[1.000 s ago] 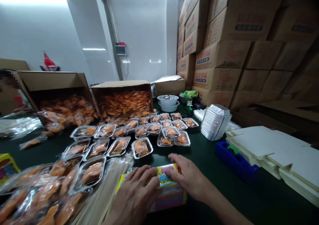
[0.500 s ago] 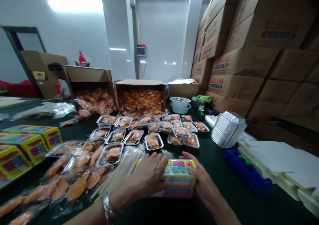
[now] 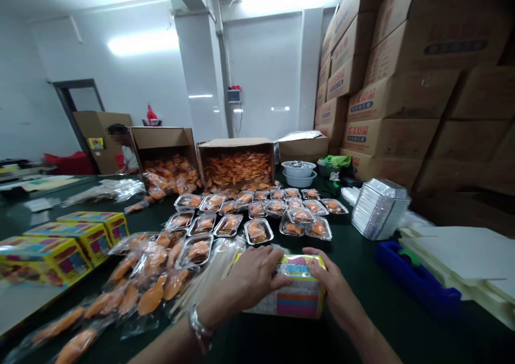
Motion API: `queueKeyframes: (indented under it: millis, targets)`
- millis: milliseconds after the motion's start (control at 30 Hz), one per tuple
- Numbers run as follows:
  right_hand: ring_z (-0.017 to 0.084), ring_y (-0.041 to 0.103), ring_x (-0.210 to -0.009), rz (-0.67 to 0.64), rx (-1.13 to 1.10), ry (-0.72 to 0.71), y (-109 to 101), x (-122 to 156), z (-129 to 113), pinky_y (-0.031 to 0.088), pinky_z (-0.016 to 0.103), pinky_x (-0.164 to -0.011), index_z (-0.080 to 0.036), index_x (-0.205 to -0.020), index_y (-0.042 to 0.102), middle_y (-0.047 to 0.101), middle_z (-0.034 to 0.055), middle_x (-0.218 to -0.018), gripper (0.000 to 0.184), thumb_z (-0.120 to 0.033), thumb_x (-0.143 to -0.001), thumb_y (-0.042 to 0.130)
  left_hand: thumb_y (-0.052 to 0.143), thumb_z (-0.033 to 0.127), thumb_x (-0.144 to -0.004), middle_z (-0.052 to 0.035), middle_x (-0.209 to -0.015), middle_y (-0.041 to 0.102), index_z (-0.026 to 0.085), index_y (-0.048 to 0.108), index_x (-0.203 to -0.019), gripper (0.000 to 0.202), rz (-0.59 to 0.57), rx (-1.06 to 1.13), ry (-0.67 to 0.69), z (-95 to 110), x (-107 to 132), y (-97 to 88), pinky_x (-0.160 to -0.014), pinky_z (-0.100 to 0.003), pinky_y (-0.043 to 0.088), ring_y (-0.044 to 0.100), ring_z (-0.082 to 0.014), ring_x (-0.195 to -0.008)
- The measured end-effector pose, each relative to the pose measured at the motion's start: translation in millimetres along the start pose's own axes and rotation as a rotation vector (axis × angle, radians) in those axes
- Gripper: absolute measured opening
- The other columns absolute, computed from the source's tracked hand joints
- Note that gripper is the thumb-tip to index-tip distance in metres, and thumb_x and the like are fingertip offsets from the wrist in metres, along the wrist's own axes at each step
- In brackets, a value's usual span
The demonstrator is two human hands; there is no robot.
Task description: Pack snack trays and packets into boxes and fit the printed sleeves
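Stacked brown cartons (image 3: 384,136) at the right of the counter (image 3: 426,334) carry blue-and-white printed labels; the characters 食品 ("food") can be made out, the rest with no certainty. The yellow printed box (image 3: 300,294) at the near edge and the yellow boxes (image 3: 76,251) at the left edge bear coloured Chinese lettering, too blurred to read. The wall-mounted display (image 3: 234,96) shows nothing legible.

A glossy printed paperboard box (image 3: 298,299), shiny foil trays (image 3: 256,231) under clear plastic film, matt corrugated cardboard cartons (image 3: 402,106), pale wooden sticks (image 3: 205,278).
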State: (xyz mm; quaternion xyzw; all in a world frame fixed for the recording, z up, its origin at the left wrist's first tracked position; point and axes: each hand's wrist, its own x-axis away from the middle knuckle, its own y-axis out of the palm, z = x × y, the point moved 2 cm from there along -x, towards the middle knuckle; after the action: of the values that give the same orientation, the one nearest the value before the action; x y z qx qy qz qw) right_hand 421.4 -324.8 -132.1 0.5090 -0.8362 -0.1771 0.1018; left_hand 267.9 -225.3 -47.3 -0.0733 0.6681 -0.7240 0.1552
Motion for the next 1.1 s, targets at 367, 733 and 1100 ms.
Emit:
queueKeyframes:
  millis: [367,733,1100]
  targets:
    - [0.029,0.069,-0.091,0.049,-0.025,0.044,-4.9,11.8,6.3,0.053,0.038,-0.08,-0.022,-0.123,0.055,0.072,0.0078,-0.1,0.06,-0.049,-0.074,0.075,0.072,0.043,-0.078,-0.0133,-0.152,0.039,0.023,0.033,-0.15,0.084,-0.095,0.494,-0.165,-61.6,49.9,-20.1,-0.11,-0.05,0.035,0.041,-0.0343,-0.135]
    - [0.029,0.069,-0.093,0.078,-0.064,0.064,-0.5,7.2,7.3,0.054,0.037,-0.078,-0.021,-0.131,0.049,0.071,0.0107,-0.109,0.066,-0.044,-0.075,0.076,0.051,0.037,-0.092,-0.0084,-0.12,0.063,0.019,0.048,-0.135,0.047,0.195,1.249,-0.325,-51.5,54.5,39.6,-0.095,-0.04,0.046,0.06,-0.0246,-0.108]
    - [0.032,0.056,-0.119,0.138,0.02,-0.128,0.6,28.9,23.2,0.051,0.041,-0.09,-0.029,-0.132,0.05,0.047,0.008,-0.146,0.061,-0.052,-0.079,0.069,0.039,0.024,-0.091,-0.0109,-0.148,0.042,0.017,0.032,-0.15,0.059,0.53,1.312,-0.408,-29.3,61.6,63.0,-0.102,-0.036,0.044,0.051,-0.0234,-0.125]
